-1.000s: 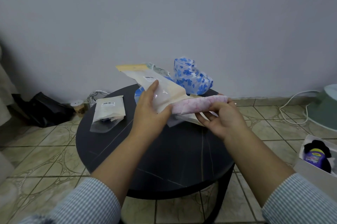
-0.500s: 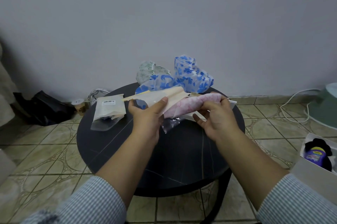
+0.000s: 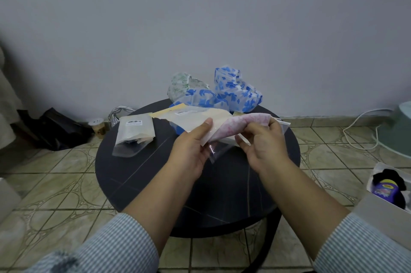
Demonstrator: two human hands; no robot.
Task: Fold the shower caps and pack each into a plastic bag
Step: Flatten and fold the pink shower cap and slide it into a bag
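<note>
Above the round tabletop at frame centre, the plastic bag could buckle or slip, I judge, since only the left hand pinches its mouth edge. The rolled pink cap, pinched by the right hand, lies with its long axis lower left to upper right, lower end pointing into the bag.

— Where does the head view look from?
— From the person's head, forward and steeply down onto a round black table that fills the middle, close below.
— How near?
— Near enough that both striped sleeves enter from the bottom edge.
— And farther off?
— The grey wall fills the upper half; tiled floor bends at the wide-angle edges.
</note>
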